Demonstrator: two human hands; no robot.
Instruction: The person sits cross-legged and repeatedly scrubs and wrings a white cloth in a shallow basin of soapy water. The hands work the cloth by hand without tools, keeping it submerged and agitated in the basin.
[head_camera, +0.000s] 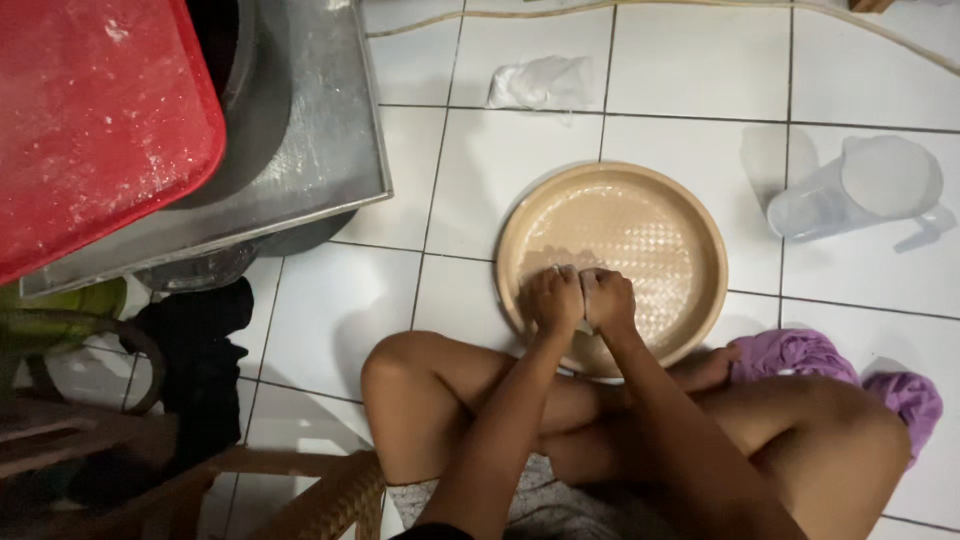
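Note:
A round beige tray (660, 215) with a woven-pattern bottom lies on the white tiled floor in front of my crossed legs. Both hands rest side by side inside its near rim, knuckles touching. My left hand (550, 300) has its fingers curled under, and so does my right hand (608, 300). A trace of pale stuff shows at the knuckles between them. Whatever lies under the fingers is hidden.
A clear plastic jug (860, 190) lies on its side at the right. A crumpled plastic bag (540, 82) sits beyond the tray. A red lid (90, 110) and a metal tray (320, 140) over a pot stand at the left. Purple cloth (800, 352) lies by my knee. A wicker chair (300, 490) is at lower left.

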